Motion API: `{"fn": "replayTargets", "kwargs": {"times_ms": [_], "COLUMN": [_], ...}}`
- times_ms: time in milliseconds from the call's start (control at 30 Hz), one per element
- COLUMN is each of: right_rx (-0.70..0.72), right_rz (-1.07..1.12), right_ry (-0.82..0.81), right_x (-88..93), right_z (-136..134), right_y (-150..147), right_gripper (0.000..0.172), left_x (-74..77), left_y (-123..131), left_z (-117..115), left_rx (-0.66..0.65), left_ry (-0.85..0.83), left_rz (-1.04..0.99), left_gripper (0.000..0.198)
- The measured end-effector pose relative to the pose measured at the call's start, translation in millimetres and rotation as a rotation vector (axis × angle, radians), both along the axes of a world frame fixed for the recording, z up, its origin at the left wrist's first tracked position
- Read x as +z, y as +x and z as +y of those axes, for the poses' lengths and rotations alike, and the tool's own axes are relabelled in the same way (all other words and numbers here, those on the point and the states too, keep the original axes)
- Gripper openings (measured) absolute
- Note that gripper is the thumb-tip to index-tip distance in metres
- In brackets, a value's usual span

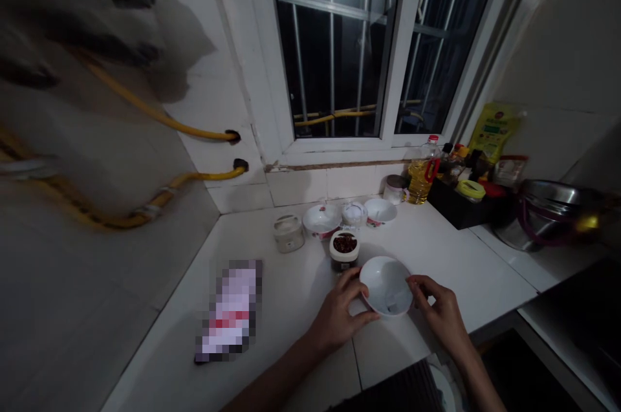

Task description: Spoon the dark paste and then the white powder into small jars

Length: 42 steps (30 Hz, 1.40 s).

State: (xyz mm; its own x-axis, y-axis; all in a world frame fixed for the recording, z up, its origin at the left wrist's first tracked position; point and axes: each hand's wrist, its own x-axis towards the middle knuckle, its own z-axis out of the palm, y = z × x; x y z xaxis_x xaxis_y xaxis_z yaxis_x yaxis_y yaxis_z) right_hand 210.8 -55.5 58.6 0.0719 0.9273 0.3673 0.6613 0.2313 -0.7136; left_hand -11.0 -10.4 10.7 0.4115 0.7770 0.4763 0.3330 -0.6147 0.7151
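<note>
Dark ribbed cloth (388, 392) lies nearest the camera, on the near side of the held bowl (383, 279). That bowl, white inside with a trace of pink along its outer edge, is clamped between both hands over the bench (291, 295); whether its base touches the surface, I cannot tell. On its left side the left hand (339, 308) grips it, thumb at the near rim and fingers spread toward the far side. At its right rim the right hand (439, 308) pinches with thumb and fingertips. A small patch shows inside it, too unclear to name.

Just beyond the held bowl and to its left, close to the left fingertips, stands an uncovered jar (344, 245) with a pale rim and dark red bits inside. Farther beyond the bowl sit a lidded clear container (288, 234), then two more white bowls (321, 219) with a pale container (354, 213) between them. Beyond it to the right are an oil bottle (420, 179) with a red cap, a black box (451, 205) crowded with bottles, and a metal pot (548, 208). Well left of the bowl lies a blurred-out flat item (230, 312).
</note>
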Motion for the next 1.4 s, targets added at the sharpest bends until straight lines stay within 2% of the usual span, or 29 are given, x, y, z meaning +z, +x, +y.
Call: {"fn": "replayTargets", "kwargs": {"times_ms": [100, 233, 333, 467, 600, 667, 733, 833, 967, 1033, 1100, 1167, 1267, 1400], "right_rx": [0.008, 0.015, 0.001, -0.058, -0.065, -0.013, 0.069, 0.169, 0.315, 0.348, 0.344, 0.342, 0.396, 0.487], "right_rz": [-0.016, 0.030, 0.079, 0.205, 0.315, 0.318, 0.303, 0.260, 0.214, 0.235, 0.239, 0.223, 0.199, 0.193], "right_ry": [-0.022, -0.020, -0.006, -0.051, -0.064, -0.043, -0.025, -0.016, -0.029, -0.010, 0.029, 0.069, 0.088, 0.027], "right_x": [4.8, 11.6, 13.7, 12.9, 17.3, 24.2, 33.2, 44.4, 44.6, 39.7, 34.7, 31.7, 31.7, 32.1], "right_z": [4, 16, 28, 48, 73, 87, 101, 123, 148, 154, 156, 154, 147, 139], "right_y": [4, 15, 25, 34, 34, 29, 19, -4, -38, -48, -53, -53, -50, -44], "right_gripper": [0.041, 0.043, 0.044, 0.045, 0.046, 0.043, 0.039, 0.037, 0.040, 0.039, 0.036, 0.032, 0.027, 0.023], "left_x": [6.4, 10.4, 11.1, 12.9, 19.4, 27.0, 38.1, 57.1, 71.4, 71.6, 69.5, 67.3, 65.0, 57.2], "left_y": [-3, -7, -9, -13, -17, -21, -25, -34, -41, -42, -42, -41, -44, -51], "left_z": [-2, -2, -1, 0, 6, 12, 22, 44, 80, 96, 106, 109, 100, 80], "left_rx": [-0.022, -0.011, 0.004, 0.030, 0.156, 0.282, 0.367, 0.376, 0.358, 0.326, 0.303, 0.284, 0.283, 0.267], "left_ry": [0.013, 0.058, 0.110, 0.201, 0.225, 0.219, 0.186, 0.161, 0.235, 0.289, 0.319, 0.333, 0.358, 0.397], "left_rz": [0.081, 0.190, 0.242, 0.204, 0.038, -0.106, -0.217, -0.275, -0.171, -0.042, 0.071, 0.098, 0.086, 0.099], "left_gripper": [0.031, 0.055, 0.061, 0.054, 0.026, 0.012, 0.010, 0.019, 0.040, 0.047, 0.039, 0.033, 0.027, 0.024]}}
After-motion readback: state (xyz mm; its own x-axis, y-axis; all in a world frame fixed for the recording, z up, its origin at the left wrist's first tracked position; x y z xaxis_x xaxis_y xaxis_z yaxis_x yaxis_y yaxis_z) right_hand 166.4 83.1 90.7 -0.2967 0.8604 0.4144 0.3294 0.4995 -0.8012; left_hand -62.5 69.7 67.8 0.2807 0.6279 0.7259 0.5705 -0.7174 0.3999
